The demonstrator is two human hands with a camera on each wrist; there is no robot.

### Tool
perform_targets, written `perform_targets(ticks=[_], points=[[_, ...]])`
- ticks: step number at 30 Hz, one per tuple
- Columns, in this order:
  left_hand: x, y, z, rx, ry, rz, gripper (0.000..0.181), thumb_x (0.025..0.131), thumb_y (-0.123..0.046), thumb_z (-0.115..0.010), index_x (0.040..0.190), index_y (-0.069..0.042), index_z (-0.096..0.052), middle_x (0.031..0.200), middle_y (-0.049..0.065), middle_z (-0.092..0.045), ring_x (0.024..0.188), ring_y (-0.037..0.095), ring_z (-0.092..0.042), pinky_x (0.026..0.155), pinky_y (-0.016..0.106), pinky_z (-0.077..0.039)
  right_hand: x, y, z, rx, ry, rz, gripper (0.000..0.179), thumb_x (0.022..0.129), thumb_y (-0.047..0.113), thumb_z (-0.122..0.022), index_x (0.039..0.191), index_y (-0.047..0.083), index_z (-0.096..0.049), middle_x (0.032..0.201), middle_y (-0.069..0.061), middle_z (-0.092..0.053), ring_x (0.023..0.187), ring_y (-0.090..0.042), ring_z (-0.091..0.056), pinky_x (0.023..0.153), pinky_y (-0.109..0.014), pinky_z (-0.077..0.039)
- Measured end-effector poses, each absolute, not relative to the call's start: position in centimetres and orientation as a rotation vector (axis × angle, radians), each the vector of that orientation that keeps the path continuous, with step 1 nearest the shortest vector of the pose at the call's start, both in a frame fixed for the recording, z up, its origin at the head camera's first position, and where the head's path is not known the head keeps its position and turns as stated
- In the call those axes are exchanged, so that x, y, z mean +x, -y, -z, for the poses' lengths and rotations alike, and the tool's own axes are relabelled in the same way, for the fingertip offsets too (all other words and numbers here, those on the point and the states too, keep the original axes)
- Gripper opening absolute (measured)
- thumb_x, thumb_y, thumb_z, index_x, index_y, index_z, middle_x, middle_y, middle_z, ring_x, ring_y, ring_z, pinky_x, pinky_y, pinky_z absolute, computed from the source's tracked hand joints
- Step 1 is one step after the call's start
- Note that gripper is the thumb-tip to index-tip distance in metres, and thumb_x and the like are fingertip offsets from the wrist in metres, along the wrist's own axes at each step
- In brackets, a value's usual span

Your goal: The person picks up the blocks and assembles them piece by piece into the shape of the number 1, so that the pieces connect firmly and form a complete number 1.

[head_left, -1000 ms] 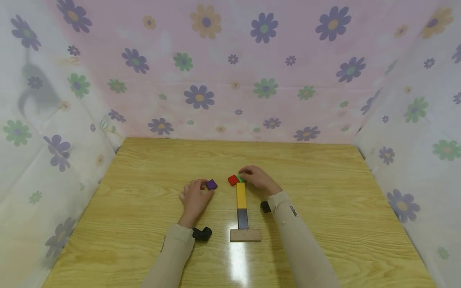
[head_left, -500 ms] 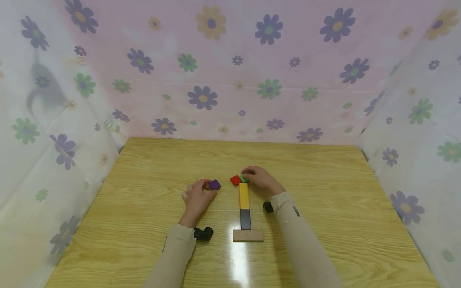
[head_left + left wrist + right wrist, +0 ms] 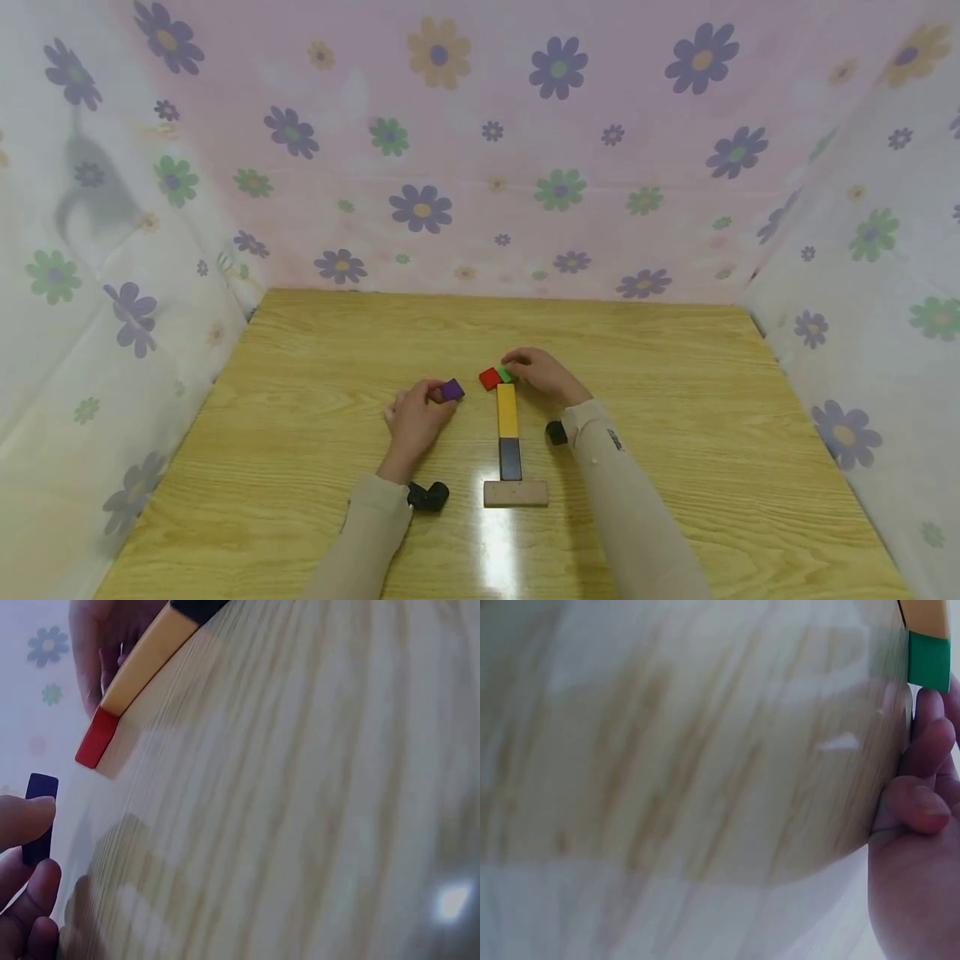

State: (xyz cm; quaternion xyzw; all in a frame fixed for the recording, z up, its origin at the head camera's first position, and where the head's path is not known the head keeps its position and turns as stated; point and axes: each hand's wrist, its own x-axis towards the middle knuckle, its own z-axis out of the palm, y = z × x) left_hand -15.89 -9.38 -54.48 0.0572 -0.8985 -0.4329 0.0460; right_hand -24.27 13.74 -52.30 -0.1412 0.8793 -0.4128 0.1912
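In the head view my left hand pinches a purple block between thumb and fingers, left of a row of blocks. The left wrist view shows the purple block from the side, apart from the red block. My right hand holds a green block at its right end, partly covering it. The red block lies against the green one at a slant. Below them a yellow block, a black block and a tan block form an upside-down T.
Black curved pieces lie near the sleeves: one beside the left cuff and one beside the right cuff, both partly hidden. The wood-grain table is bounded by flowered cloth walls behind and at both sides.
My left hand has moved slightly right and nearer to the red block with the purple block. My right hand stays at the green block. The head view has shifted a little.
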Motion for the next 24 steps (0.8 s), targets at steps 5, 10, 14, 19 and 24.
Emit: perform_targets(ticks=[5,10,14,19,24], points=[[-15.8,8.2,54.4,0.21,2.731,1.325,0.031,0.072,-0.033,-0.072,0.099,-0.019,-0.063,0.073,-0.01,-0.055,0.083,0.018,-0.042,0.083,0.044,-0.012,-24.3,-13.6,52.3,-0.372,-2.463,1.162,0.03,0.093,0.021,-0.047,0.119,0.009,-0.055,0.12,-0.008,-0.052,0.102,-0.021,-0.049,0.086,-0.038,-0.04],[-15.8,6.9,54.4,0.176,2.737,1.327,0.029,0.072,-0.035,-0.071,0.096,-0.021,-0.063,0.073,-0.011,-0.056,0.082,0.017,-0.042,0.082,0.044,-0.013,-24.4,-13.5,52.3,-0.368,-2.466,1.165,0.03,0.093,0.022,-0.047,0.118,0.008,-0.055,0.12,-0.008,-0.053,0.106,-0.022,-0.048,0.089,-0.04,-0.038],[-15.9,5.9,54.5,0.151,2.749,1.343,0.028,0.071,-0.038,-0.072,0.094,-0.023,-0.063,0.072,-0.012,-0.055,0.081,0.017,-0.042,0.081,0.043,-0.013,-24.4,-13.4,52.3,-0.379,-2.471,1.163,0.03,0.092,0.022,-0.048,0.118,0.008,-0.056,0.119,-0.008,-0.053,0.103,-0.021,-0.048,0.088,-0.039,-0.038],[-16.1,5.3,54.4,0.152,2.737,1.364,0.027,0.07,-0.038,-0.072,0.089,-0.022,-0.063,0.071,-0.012,-0.055,0.083,0.019,-0.044,0.08,0.044,-0.013,-24.4,-13.4,52.3,-0.373,-2.475,1.173,0.03,0.092,0.023,-0.049,0.117,0.009,-0.057,0.118,-0.007,-0.054,0.101,-0.02,-0.048,0.088,-0.038,-0.037],[-16.3,5.5,54.5,0.151,2.736,1.413,0.026,0.069,-0.034,-0.074,0.09,-0.023,-0.063,0.072,-0.011,-0.055,0.084,0.019,-0.044,0.079,0.043,-0.013,-24.3,-13.4,52.1,-0.356,-2.461,1.187,0.03,0.092,0.023,-0.049,0.117,0.009,-0.057,0.119,-0.007,-0.054,0.101,-0.02,-0.048,0.087,-0.039,-0.038]])
